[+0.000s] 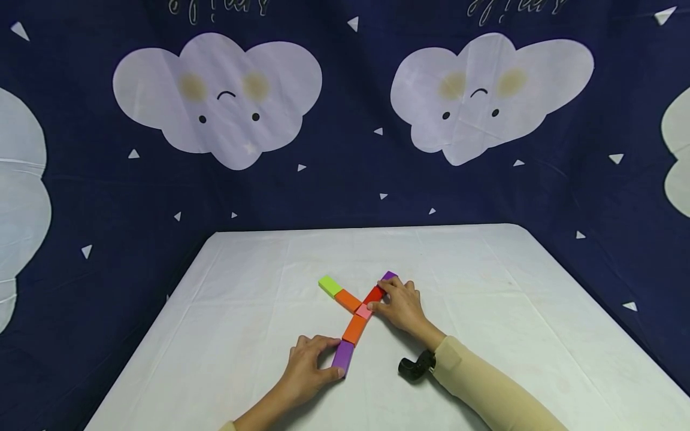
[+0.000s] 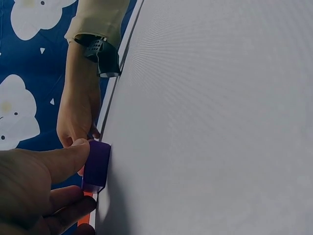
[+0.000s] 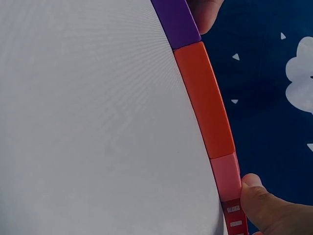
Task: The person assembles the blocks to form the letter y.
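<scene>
Coloured blocks form a branching Y on the white table. My left hand (image 1: 308, 368) pinches the near purple block (image 1: 343, 357) between thumb and fingers at its two ends; the left wrist view shows the same purple block (image 2: 97, 166) close up. Beyond it lie an orange block (image 1: 354, 330), a small pink block (image 1: 363, 312), a red block (image 1: 373, 294) and a far purple block (image 1: 389, 275). My right hand (image 1: 403, 308) holds the red block, its thumb beside the pink block (image 3: 226, 177). White marks show on the red block (image 3: 234, 215).
A second orange block (image 1: 348, 300) and a lime green block (image 1: 329, 286) make the branch to the far left. The white tabletop (image 1: 259, 269) surrounds the blocks. A dark blue cloth (image 1: 356, 179) with clouds hangs behind. A black wrist camera (image 1: 416, 367) sits below my right wrist.
</scene>
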{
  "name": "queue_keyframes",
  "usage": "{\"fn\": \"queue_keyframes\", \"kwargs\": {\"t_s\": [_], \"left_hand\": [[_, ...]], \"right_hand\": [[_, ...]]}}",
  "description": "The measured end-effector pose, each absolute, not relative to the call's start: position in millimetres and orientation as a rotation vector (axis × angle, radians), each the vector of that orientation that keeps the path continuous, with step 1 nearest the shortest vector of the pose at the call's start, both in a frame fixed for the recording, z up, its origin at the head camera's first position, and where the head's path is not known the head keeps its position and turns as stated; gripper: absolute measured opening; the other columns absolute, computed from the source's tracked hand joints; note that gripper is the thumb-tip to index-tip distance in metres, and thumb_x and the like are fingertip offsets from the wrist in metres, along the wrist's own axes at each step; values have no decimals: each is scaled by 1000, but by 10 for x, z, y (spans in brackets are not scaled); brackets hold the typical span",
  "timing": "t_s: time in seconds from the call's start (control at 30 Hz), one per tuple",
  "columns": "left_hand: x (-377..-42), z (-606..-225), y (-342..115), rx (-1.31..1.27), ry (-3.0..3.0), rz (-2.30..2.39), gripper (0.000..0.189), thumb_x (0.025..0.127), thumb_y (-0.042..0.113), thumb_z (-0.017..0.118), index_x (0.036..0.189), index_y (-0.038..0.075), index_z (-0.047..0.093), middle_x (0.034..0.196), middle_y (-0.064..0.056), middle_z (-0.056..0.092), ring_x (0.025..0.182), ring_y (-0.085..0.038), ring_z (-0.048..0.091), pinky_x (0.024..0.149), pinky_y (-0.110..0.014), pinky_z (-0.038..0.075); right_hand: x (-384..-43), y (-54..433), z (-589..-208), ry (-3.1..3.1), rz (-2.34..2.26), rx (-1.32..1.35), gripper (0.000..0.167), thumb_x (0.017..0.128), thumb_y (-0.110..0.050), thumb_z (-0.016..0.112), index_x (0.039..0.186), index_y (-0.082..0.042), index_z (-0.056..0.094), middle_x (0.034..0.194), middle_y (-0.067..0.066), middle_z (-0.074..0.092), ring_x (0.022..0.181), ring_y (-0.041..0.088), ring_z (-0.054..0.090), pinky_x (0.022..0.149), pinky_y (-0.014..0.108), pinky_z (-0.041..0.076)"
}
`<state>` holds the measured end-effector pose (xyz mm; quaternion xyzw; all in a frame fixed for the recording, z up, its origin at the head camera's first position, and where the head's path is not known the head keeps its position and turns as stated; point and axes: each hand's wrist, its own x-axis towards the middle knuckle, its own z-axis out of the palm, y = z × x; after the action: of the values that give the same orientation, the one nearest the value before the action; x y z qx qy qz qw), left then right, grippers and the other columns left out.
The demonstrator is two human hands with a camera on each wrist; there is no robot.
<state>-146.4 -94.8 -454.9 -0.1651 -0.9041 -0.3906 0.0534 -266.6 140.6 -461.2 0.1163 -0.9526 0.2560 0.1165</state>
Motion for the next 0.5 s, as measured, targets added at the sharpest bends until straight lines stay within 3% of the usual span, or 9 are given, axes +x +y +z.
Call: {"fn": "queue_keyframes", "kwargs": {"t_s": [0.17, 0.5], "left_hand": [[-1455, -4532, -941, -497, -2735, -1210, 48, 69, 30, 80, 112, 15, 66, 109, 5, 67, 86, -6, 39, 77, -28, 29], [-1557, -4380, -976, -380, -2733, -1342, 43, 85, 33, 67, 121, 11, 62, 109, -6, 63, 95, -15, 42, 75, -26, 32]], "right_hand": [[-2668, 1415, -4611, -2790, 761, 341, 64, 73, -46, 75, 124, -10, 62, 119, 6, 60, 88, 25, 44, 72, 34, 29], [-2662, 1451, -4546, -2766, 850, 328, 62, 76, -45, 73, 127, -13, 60, 127, 8, 57, 94, 30, 43, 78, 38, 30]]}}
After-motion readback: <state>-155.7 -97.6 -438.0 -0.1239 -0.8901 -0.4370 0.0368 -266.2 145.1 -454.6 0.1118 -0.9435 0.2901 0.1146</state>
